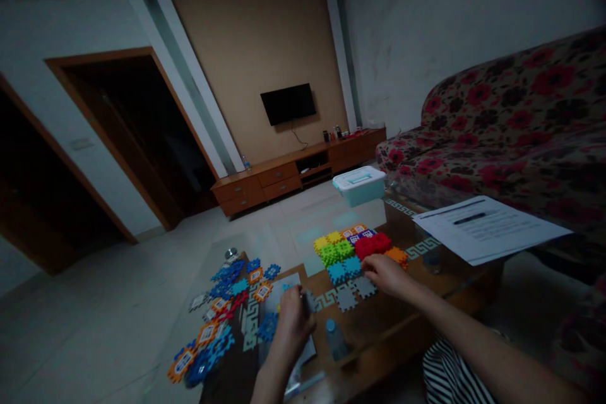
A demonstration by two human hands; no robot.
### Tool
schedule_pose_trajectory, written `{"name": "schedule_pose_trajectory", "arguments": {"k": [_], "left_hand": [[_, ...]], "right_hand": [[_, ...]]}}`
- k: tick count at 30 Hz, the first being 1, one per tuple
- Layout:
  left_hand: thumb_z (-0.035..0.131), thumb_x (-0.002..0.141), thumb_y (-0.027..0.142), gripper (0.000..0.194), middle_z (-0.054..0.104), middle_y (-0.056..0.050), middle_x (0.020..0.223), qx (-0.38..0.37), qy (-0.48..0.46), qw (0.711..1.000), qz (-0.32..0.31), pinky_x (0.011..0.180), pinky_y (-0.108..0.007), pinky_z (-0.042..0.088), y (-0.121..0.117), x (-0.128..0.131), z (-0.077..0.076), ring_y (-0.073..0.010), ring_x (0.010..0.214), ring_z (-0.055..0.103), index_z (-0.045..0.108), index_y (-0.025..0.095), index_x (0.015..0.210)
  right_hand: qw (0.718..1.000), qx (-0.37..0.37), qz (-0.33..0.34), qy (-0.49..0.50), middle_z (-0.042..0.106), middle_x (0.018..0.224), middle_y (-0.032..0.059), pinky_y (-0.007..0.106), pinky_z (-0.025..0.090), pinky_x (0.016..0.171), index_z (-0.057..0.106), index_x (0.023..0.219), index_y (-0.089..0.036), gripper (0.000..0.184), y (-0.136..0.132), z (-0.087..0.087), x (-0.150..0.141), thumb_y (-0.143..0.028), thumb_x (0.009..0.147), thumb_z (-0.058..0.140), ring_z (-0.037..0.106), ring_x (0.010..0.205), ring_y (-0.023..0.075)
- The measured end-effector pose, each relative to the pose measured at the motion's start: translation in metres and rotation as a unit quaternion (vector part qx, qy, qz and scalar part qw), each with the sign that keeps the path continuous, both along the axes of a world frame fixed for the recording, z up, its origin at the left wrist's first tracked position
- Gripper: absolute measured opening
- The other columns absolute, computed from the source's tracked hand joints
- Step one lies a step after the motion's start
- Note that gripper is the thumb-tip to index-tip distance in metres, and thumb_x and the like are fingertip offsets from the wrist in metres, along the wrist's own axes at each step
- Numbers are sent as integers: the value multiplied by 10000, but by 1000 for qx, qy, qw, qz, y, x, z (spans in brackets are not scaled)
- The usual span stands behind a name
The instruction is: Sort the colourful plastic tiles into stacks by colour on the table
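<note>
I am curling my left hand [297, 319] nearly into a fist at the lower centre of the frame, above a pale sheet [307, 348]; a grey piece [310, 300] is showing just beside its knuckles, and I cannot tell whether my fingers are gripping it. I am bending the fingers of my right hand [384, 274] inward, right of centre, between the red pieces [373, 245] and the flat grey pieces [347, 298]; the fingertips are blurring, so I cannot tell if they are pinching anything.

Beyond my hands, the light blue pieces [344, 270], green pieces [337, 254] and yellow pieces [326, 241] are lying in colour groups, with orange pieces [396, 257] sitting at the right end. A mixed heap [222, 293] is spreading along the left side of the table [379, 323]. A blue-capped bottle [335, 339] is standing between my forearms, near the front edge, with bare wood showing to its right. At the right of the frame, a printed paper [502, 227] is jutting past the table's edge, a pen [470, 219] lying on it. A lidded box [360, 187] is resting past the groups.
</note>
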State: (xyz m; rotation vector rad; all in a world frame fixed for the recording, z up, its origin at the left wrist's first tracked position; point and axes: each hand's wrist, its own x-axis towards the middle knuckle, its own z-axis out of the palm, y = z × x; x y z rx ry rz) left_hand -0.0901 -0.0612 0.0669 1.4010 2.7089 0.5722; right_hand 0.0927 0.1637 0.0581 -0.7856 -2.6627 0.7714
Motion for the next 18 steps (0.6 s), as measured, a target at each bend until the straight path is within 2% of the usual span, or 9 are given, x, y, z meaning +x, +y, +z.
{"name": "schedule_pose_trajectory", "arguments": {"k": [3, 5, 10, 12, 15, 18], "left_hand": [[560, 665, 58, 399, 586, -117, 1151, -40, -36, 996, -67, 969, -324, 416, 39, 35, -6, -242, 1124, 529, 535, 170, 1047], [560, 666, 44, 382, 556, -122, 1180, -60, -55, 992, -99, 981, -308, 397, 55, 49, -11, -238, 1150, 495, 529, 160, 1029], [505, 700, 9, 386, 525, -117, 1227, -84, -71, 984, -138, 985, -310, 386, 65, 60, -18, -229, 1162, 476, 533, 168, 1050], [530, 710, 27, 399, 517, -121, 1261, -103, -55, 985, -128, 993, -346, 381, 63, 61, -16, -259, 1192, 462, 541, 174, 1081], [632, 710, 98, 452, 504, -153, 1301, -131, -51, 988, -71, 993, -393, 384, 62, 62, -13, -313, 1219, 454, 535, 153, 1148], [671, 728, 145, 457, 526, -173, 1274, -147, -47, 988, -26, 979, -404, 391, 64, 65, -13, -327, 1201, 476, 532, 120, 1162]], "right_hand": [[998, 5, 31, -48, 759, 997, 89, 278, 446, 805, 766, 942, -192, 262, -17, 4, 6, -123, 796, 559, 674, 963, 233], [993, 3, 68, -92, 768, 978, 75, 281, 459, 778, 776, 941, -218, 263, -27, 6, 11, -139, 785, 580, 688, 940, 238], [966, 11, 161, -202, 771, 944, 82, 303, 500, 756, 783, 953, -233, 247, -41, 13, 22, -179, 729, 695, 704, 932, 281], [962, 24, 172, -212, 761, 979, 102, 315, 508, 786, 778, 975, -220, 242, -44, 15, 24, -193, 747, 703, 699, 954, 287], [961, 42, 173, -212, 725, 1074, 132, 334, 505, 849, 769, 1008, -208, 243, -47, 17, 25, -206, 775, 698, 673, 1009, 291], [962, 54, 169, -209, 686, 1143, 138, 342, 491, 902, 761, 1023, -207, 248, -53, 16, 26, -194, 790, 677, 640, 1064, 289]]}}
